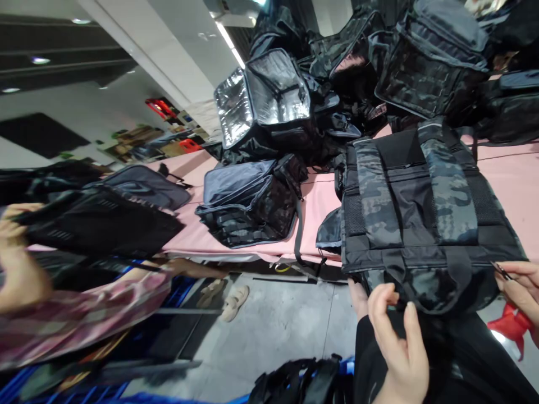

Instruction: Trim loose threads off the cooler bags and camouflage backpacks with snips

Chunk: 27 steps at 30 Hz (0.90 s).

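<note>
A black and dark camouflage backpack [416, 196] lies in front of me with its two camouflage shoulder straps facing up. Its near end overhangs the edge of the pink-covered table [320, 207]. My left hand [400, 348] is just below the webbing loops at the bag's near end, fingers apart and curved, with nothing visible in them. At the bag's near right corner, my right hand [522, 286] grips small pointed metal thread snips [502, 271]. Something red [509, 325], like knotted cloth, hangs beside that hand.
A smaller open camouflage bag [248, 202] and a silver-lined cooler bag [269, 95] stand left of the backpack. More bags [433, 67] are piled behind. At left, a co-worker's hand [21, 264] holds a black bag [105, 224]. Black straps [303, 381] lie low near me.
</note>
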Available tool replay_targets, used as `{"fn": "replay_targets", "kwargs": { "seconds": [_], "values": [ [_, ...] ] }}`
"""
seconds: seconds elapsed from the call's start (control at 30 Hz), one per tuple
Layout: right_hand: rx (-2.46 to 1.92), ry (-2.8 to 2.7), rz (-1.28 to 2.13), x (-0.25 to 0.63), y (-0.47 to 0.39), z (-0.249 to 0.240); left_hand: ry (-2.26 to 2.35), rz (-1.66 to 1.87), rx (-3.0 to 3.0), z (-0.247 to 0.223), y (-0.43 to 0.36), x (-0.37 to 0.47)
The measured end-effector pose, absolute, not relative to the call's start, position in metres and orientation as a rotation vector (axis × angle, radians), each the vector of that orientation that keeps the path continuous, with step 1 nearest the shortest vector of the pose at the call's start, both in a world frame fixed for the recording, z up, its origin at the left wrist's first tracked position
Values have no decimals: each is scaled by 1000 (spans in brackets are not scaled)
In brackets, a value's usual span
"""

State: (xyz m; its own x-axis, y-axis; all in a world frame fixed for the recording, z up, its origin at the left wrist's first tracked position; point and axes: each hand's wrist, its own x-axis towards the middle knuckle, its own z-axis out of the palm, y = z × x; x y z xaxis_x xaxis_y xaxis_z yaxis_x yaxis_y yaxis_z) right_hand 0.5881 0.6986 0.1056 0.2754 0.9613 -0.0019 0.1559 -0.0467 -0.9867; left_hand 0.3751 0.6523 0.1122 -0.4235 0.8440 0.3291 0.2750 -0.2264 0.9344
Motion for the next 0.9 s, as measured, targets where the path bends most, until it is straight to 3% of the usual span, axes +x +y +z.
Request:
{"fn": "replay_targets", "kwargs": {
  "seconds": [0.13, 0.27, 0.5, 0.9],
  "values": [
    [-1419, -748, 1160, 594, 681, 99, 1404, 1293, 2152, 131, 669, 384],
    [-1412, -810, 1234, 592, 664, 90, 1484, 883, 2128, 136, 690, 399],
    [-1413, -1202, 1089, 590, 651, 78, 1225, 1050, 1217, 141, 695, 396],
    [-1401, -1262, 940, 564, 651, 92, 1263, 1065, 1503, 135, 688, 400]
  ]
}}
